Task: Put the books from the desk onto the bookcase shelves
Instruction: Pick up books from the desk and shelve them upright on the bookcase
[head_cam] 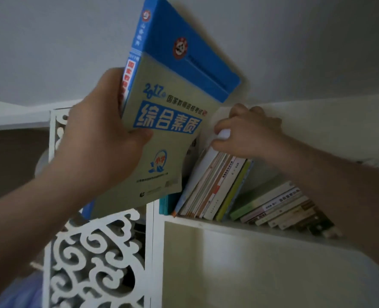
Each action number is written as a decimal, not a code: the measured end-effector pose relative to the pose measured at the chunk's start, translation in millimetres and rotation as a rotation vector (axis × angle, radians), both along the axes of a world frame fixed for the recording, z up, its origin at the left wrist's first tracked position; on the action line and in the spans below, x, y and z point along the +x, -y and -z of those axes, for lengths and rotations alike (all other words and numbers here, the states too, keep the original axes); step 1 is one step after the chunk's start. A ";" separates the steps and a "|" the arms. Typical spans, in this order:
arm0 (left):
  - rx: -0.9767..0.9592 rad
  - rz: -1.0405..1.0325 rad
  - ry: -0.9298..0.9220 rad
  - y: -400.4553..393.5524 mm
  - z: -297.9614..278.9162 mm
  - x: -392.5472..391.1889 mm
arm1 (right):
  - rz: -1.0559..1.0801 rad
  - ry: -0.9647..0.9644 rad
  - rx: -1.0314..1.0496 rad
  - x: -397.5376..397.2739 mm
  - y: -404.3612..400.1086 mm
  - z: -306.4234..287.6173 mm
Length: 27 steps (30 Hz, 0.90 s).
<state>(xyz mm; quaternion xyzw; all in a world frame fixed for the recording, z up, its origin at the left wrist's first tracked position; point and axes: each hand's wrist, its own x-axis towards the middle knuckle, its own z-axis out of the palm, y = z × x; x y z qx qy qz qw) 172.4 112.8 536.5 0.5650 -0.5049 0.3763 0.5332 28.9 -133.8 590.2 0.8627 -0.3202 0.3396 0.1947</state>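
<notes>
My left hand (99, 138) grips a large blue and grey-green book (173, 92) by its spine side, thumb across the front cover. The book is raised and tilted in front of the left end of the upper shelf. My right hand (248, 132) reaches into the white bookcase (206, 223) and grips the top of a white book (203, 167), the leftmost of a row of leaning books (219, 187). More books (279, 207) lie slanted to the right on the same shelf.
A white carved fretwork panel (95, 258) forms the bookcase's left side. Below the book shelf is a compartment with a pale back wall (239, 267). Grey wall rises above the bookcase top. Something blue shows at the lower left.
</notes>
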 end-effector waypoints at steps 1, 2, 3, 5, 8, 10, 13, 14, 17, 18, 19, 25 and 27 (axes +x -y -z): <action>-0.003 -0.027 0.013 -1.3 -4.2 -0.9 | -0.007 0.016 -0.002 -4.5 2.9 2.3; -0.008 -0.055 0.026 -2.6 -7.5 -3.5 | -0.018 0.032 -0.001 -8.6 5.3 5.0; -0.007 -0.069 0.029 -2.9 -8.7 -3.9 | -0.028 0.045 0.000 -12.0 8.0 7.8; -0.014 -0.067 0.017 2.5 -6.8 -8.8 | -0.034 0.060 0.001 -16.2 10.7 11.8; -0.014 -0.034 -0.026 27.4 5.5 -22.4 | -0.027 0.046 0.002 -12.6 5.3 9.1; 0.020 -0.009 -0.015 50.7 16.7 -32.2 | -0.026 0.045 0.005 -7.9 1.4 5.5; 0.057 -0.014 -0.016 84.7 26.9 -34.9 | -0.055 0.116 -0.010 -2.3 3.2 3.8; 0.061 0.001 -0.048 95.1 28.0 -32.6 | -0.073 0.146 -0.032 -0.5 4.9 4.8; 0.084 0.067 -0.141 127.9 29.0 -21.8 | -0.143 0.266 -0.129 10.1 10.4 6.3; 0.086 0.076 -0.161 139.1 28.4 -17.4 | -0.174 0.314 -0.163 14.8 10.8 5.0; 0.078 0.081 -0.173 150.0 28.2 -13.2 | -0.210 0.355 -0.189 20.8 11.4 3.4; -0.060 0.142 -0.396 195.0 30.8 6.0 | -0.377 0.384 -0.253 63.7 20.3 -14.8; -0.107 0.182 -0.459 199.4 30.5 6.8 | -0.423 0.354 -0.251 76.8 21.4 -17.3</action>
